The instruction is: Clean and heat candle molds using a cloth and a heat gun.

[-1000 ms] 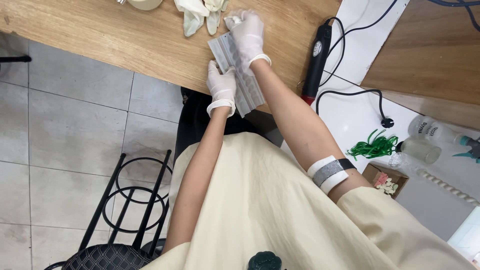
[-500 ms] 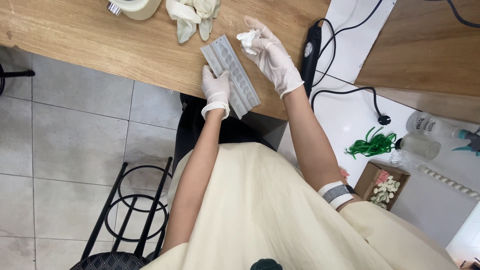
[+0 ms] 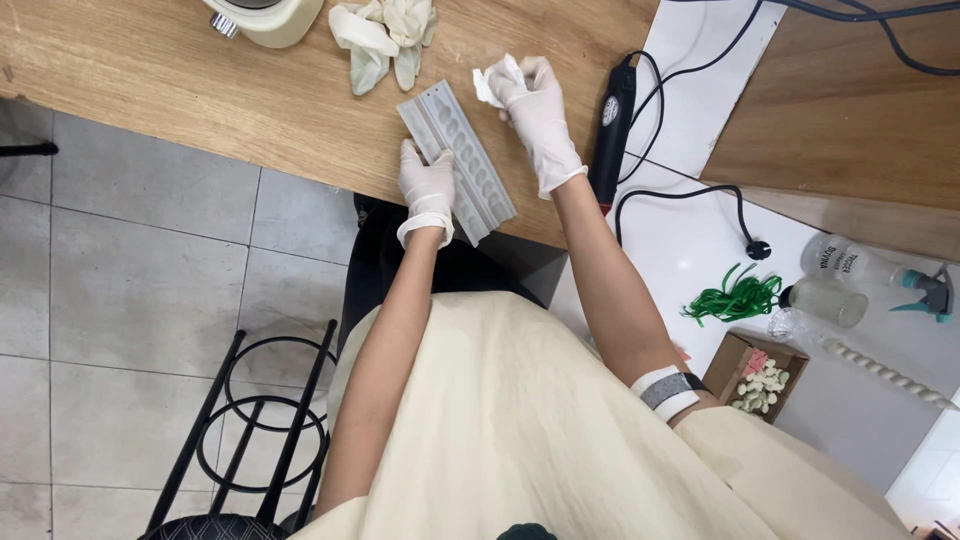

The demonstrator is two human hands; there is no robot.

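A long grey mould tray [image 3: 462,152] with a row of oval cavities lies on the wooden table [image 3: 180,80], one end over the near edge. My left hand [image 3: 425,182], in a white glove, grips its near left side. Just right of the tray's far end, my gloved right hand [image 3: 530,95] is closed around a crumpled white tissue [image 3: 495,82].
A pile of used pale gloves [image 3: 385,35] and a cream appliance [image 3: 262,15] sit at the far side. A black corded tool [image 3: 610,125] lies to the right. Further right are green ties [image 3: 735,298], clear bottles [image 3: 830,300] and a small cardboard box [image 3: 760,380]. A black wire stool [image 3: 250,440] stands on the tiled floor.
My right hand lifted off the tray with the tissue and moved right of it. The left hand has kept its hold on the tray.
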